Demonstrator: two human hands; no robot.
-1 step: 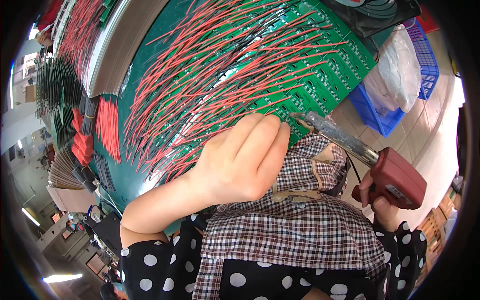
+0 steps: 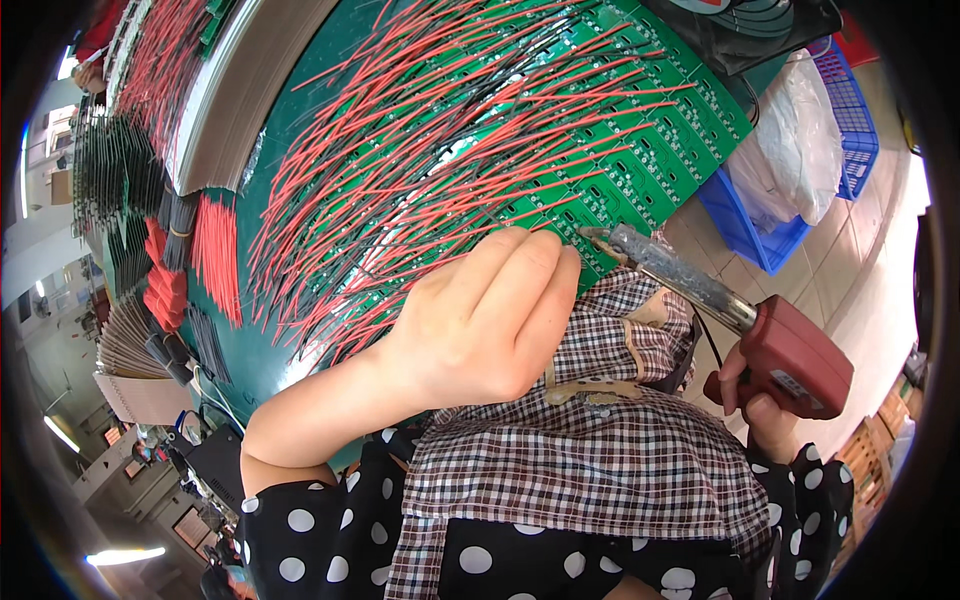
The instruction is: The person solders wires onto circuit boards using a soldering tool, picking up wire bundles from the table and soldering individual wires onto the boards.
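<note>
My right hand (image 2: 770, 420) is closed around the dark red handle of a soldering gun (image 2: 805, 360). Its metal barrel points left, and the tip is at the near edge of the green circuit boards (image 2: 640, 170), just beyond my left fingers. My left hand (image 2: 490, 320) is closed, back of the hand up, at that same edge. Its fingertips are hidden, so whatever they pinch cannot be made out. Many red and black wires (image 2: 430, 170) lie across the boards, running out to the left past my left wrist.
Left on the green tabletop (image 2: 260, 350) lie bundles of red wires (image 2: 217, 260) and black wires (image 2: 180, 230). A curved stack of pale sheets (image 2: 235, 100) stands behind them. To the right, blue plastic baskets (image 2: 760, 245) hold a clear plastic bag (image 2: 795, 140). A black bag (image 2: 740, 30) sits at the back.
</note>
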